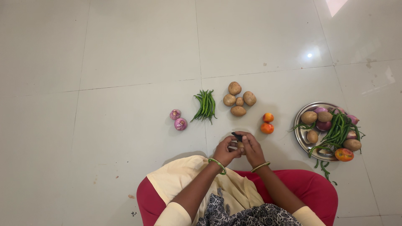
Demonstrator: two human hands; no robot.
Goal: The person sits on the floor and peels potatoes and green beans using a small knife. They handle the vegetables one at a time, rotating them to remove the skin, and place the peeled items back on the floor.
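Observation:
My left hand (226,151) and my right hand (252,148) meet in front of me over the floor. Together they hold a small brownish potato (240,145), mostly hidden by the fingers. A dark object (237,136), perhaps a peeler or small knife, sticks out above the fingers; which hand grips it I cannot tell. Both wrists wear green bangles. On the floor just beyond lie several potatoes (239,99), two tomatoes (267,123), a bunch of green chillies (205,105) and two purple onions (178,119).
A round steel plate (302,136) at the right holds potatoes, onions, green chillies and a tomato; a few chillies spill over its rim. I sit on a red cushion (312,190) on a pale tiled floor (104,62).

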